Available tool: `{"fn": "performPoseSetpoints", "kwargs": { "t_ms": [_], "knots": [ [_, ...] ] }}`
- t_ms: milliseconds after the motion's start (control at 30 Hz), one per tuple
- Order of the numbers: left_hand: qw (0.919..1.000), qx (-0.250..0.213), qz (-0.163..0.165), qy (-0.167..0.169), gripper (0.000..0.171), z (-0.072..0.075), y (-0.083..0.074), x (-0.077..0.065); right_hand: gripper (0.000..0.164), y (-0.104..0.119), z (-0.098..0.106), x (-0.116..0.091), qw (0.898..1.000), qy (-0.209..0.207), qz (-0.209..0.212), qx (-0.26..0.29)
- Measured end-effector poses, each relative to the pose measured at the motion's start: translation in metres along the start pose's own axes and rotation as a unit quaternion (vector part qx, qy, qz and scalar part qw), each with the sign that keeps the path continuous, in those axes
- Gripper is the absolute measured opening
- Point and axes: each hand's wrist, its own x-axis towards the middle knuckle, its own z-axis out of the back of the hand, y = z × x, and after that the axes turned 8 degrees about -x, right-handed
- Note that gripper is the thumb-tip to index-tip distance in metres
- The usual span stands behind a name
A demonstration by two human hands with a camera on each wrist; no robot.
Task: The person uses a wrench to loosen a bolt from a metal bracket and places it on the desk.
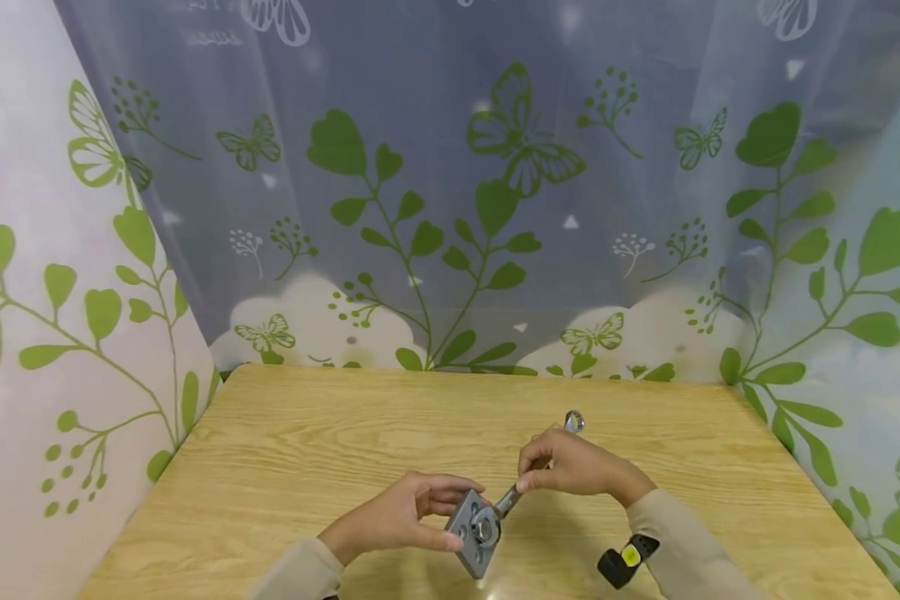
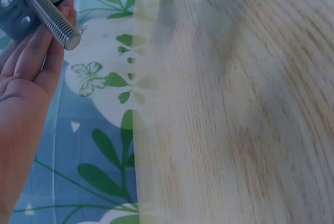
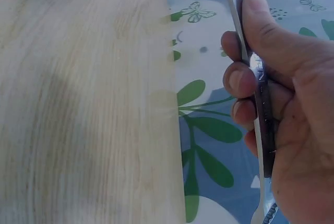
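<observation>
Tilted above the table, a grey plate with holes (image 1: 476, 563) is held by my left hand (image 1: 393, 517), thumb on its near face and fingers behind. A bolt passes through it; the bolt's hex head (image 1: 483, 531) shows on the near face, and its threaded shank (image 2: 52, 18) sticks out the other side in the left wrist view. My right hand (image 1: 577, 463) grips the shaft of a metal wrench (image 3: 237, 15), fingers curled round it. One end of the wrench sits at the bolt head. Beyond the hand its other, ring-shaped end (image 1: 574, 422) points up and away.
Both hands are over a light wood-grain table (image 1: 330, 433). Behind it hangs a blue-grey curtain (image 1: 435, 150) with green leaves and butterflies, and similar printed sheets stand at both sides. A black wrist camera with a yellow mark (image 1: 628, 560) is on the right wrist.
</observation>
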Motion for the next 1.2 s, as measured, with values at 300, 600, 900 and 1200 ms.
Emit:
{"fn": "performPoseSetpoints", "kwargs": {
  "t_ms": [300, 600, 900, 1200],
  "knots": [
    [0.9999, -0.009, 0.004, -0.003, 0.061, -0.001, 0.004, 0.001, 0.014, 0.002, -0.001, -0.004, 0.999, 0.005, -0.031, 0.025],
    [0.9873, 0.049, 0.009, -0.151, 0.061, 0.004, 0.002, -0.002, 0.028, -0.013, -0.017, -0.027, 0.989, -0.038, -0.132, 0.062],
    [0.9047, 0.198, -0.059, -0.373, 0.069, -0.009, 0.011, 0.009, 0.043, 0.003, -0.044, -0.03, 0.954, -0.107, -0.224, 0.168],
    [0.8642, 0.276, -0.129, -0.401, 0.07, -0.017, 0.014, 0.015, 0.04, 0.031, -0.066, -0.015, 0.91, -0.145, -0.268, 0.281]
  ]
}}
